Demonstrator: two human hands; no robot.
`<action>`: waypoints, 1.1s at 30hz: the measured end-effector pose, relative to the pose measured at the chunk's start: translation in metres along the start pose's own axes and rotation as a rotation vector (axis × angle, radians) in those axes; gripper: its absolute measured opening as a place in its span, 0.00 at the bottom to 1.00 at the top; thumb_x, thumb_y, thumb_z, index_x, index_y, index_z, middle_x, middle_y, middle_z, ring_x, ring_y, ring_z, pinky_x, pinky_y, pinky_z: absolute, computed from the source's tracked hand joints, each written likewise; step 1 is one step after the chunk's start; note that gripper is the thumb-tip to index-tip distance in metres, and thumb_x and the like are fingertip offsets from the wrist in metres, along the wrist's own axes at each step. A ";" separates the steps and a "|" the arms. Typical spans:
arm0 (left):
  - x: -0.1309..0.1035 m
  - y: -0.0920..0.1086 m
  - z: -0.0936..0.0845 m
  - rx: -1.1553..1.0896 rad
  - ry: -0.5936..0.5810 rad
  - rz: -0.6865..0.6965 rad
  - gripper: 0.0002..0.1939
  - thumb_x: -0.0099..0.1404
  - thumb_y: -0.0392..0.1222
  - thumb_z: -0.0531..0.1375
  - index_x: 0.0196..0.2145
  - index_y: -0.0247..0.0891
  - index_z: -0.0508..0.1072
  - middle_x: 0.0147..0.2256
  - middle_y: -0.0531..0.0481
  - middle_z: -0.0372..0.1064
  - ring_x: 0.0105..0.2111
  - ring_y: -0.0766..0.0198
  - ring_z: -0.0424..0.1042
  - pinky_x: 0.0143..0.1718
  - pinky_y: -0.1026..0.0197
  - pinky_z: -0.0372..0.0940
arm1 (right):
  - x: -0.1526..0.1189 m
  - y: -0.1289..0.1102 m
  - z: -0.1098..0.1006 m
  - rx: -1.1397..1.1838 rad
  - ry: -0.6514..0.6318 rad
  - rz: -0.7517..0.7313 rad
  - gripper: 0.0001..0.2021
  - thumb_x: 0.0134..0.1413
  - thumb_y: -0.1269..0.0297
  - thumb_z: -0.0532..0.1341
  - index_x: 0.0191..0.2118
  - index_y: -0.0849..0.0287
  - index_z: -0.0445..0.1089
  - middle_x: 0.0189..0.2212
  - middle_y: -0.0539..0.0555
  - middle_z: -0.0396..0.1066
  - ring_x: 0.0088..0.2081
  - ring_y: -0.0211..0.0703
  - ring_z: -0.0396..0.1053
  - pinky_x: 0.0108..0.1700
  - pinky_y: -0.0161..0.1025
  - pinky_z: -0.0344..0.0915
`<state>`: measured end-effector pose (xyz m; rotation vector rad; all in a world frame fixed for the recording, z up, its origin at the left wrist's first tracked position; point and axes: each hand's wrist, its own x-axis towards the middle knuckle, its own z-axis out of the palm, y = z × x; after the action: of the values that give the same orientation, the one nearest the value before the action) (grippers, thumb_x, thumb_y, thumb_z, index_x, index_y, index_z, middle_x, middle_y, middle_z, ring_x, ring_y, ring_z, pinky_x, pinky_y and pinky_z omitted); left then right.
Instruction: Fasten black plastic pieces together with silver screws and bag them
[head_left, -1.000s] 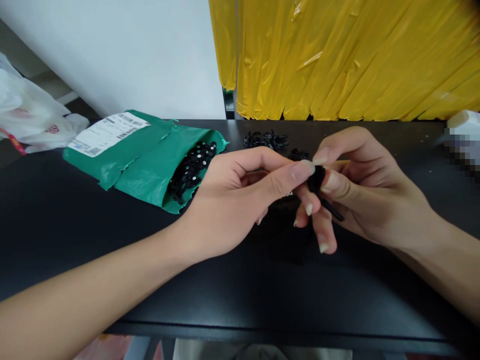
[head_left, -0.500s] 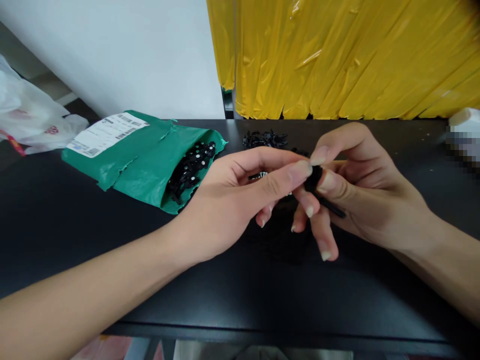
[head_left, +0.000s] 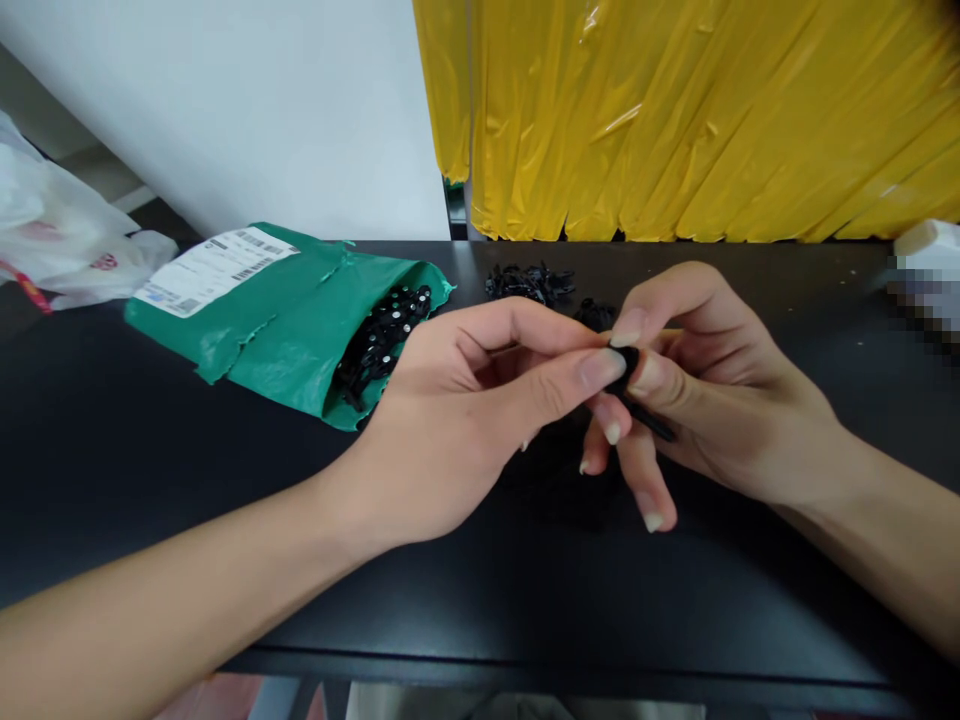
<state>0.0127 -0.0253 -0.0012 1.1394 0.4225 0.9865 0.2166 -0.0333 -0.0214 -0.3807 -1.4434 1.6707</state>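
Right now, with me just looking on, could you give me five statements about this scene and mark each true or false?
1. The left hand and right hand both pinch one small black piece. True.
2. The torn green plastic mailer is sealed. False: the mailer's mouth gapes, showing black pieces dotted with white.
3. A white printed label is on the mailer. True.
4. Glossy yellow plastic sheeting covers the smooth black tabletop. False: the sheeting hangs beyond the tabletop's far edge.
5. A loose black heap lies beyond the hands. True.
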 end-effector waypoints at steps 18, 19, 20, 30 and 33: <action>0.000 0.004 0.004 0.120 0.022 0.032 0.12 0.66 0.37 0.76 0.28 0.37 0.79 0.26 0.54 0.77 0.24 0.66 0.79 0.30 0.64 0.79 | 0.000 -0.002 0.003 0.016 0.021 0.028 0.06 0.78 0.66 0.61 0.51 0.44 0.72 0.36 0.38 0.81 0.24 0.35 0.83 0.36 0.36 0.86; -0.001 0.004 0.004 0.109 0.024 0.021 0.11 0.66 0.37 0.76 0.29 0.36 0.80 0.26 0.53 0.78 0.24 0.66 0.79 0.29 0.65 0.79 | 0.000 -0.003 0.003 0.016 0.021 0.039 0.06 0.78 0.66 0.61 0.51 0.44 0.71 0.36 0.37 0.82 0.24 0.35 0.83 0.36 0.37 0.86; -0.001 0.004 0.004 0.088 0.020 0.012 0.10 0.65 0.36 0.77 0.30 0.36 0.81 0.27 0.53 0.79 0.24 0.67 0.79 0.29 0.65 0.79 | -0.001 -0.003 0.004 0.018 0.018 0.046 0.06 0.79 0.66 0.61 0.51 0.43 0.71 0.37 0.37 0.82 0.23 0.36 0.83 0.36 0.37 0.86; -0.005 0.000 0.004 -0.099 -0.015 -0.080 0.09 0.64 0.33 0.77 0.38 0.40 0.83 0.29 0.55 0.80 0.28 0.69 0.80 0.31 0.67 0.79 | -0.005 -0.007 0.003 0.022 0.023 0.084 0.07 0.78 0.63 0.63 0.51 0.39 0.74 0.37 0.37 0.82 0.26 0.36 0.85 0.39 0.35 0.86; -0.003 -0.001 0.002 -0.036 0.013 -0.069 0.05 0.68 0.39 0.76 0.40 0.42 0.84 0.29 0.55 0.81 0.26 0.68 0.80 0.25 0.68 0.73 | -0.005 -0.008 0.002 -0.016 0.041 0.056 0.08 0.77 0.64 0.63 0.51 0.38 0.74 0.36 0.36 0.82 0.28 0.36 0.86 0.41 0.35 0.86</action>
<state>0.0132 -0.0292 -0.0019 1.0796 0.4500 0.9379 0.2215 -0.0384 -0.0148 -0.4659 -1.4283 1.6875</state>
